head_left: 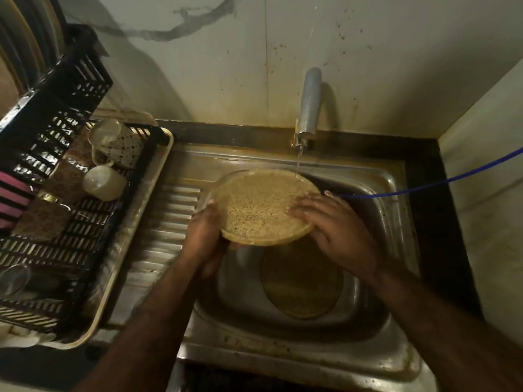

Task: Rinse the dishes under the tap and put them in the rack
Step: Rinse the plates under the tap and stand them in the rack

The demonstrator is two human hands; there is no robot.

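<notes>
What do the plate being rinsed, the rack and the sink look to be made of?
Plate: likely clear glass with speckled tan pattern; its rim looks see-through. Rack: black plastic, going by the moulded slats. Sink: stainless steel, dull and stained, with ribbed drainboard.

The plate (263, 207) is over the sink (283, 357), under the tap (310, 104). Another plate (301, 281) lies in the sink. The rack (85, 222) stands left, with cups (103, 182) in it.
</notes>
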